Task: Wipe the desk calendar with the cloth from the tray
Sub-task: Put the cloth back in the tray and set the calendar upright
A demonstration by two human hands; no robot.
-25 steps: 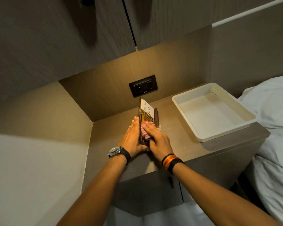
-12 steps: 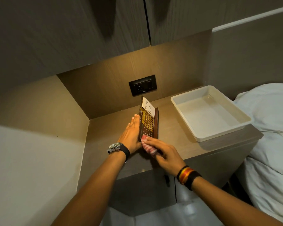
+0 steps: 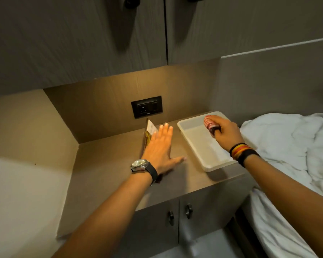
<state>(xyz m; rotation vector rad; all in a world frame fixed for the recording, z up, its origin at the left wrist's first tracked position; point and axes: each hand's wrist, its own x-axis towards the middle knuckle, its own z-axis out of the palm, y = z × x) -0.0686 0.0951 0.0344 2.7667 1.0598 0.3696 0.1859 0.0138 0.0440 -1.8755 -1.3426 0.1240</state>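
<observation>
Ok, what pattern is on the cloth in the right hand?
Red and white stripes on the cloth, head view.

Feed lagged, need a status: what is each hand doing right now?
Left hand: open, flat beside the desk calendar.
Right hand: closed on the cloth, over the tray.

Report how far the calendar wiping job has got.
Done, apparently: the wiping. The right hand, which was rubbing the desk calendar a second ago, has left it. In hand: the striped cloth is gripped over the white tray; the left hand rests open beside the calendar. Left: drop the cloth in the tray and let go.
</observation>
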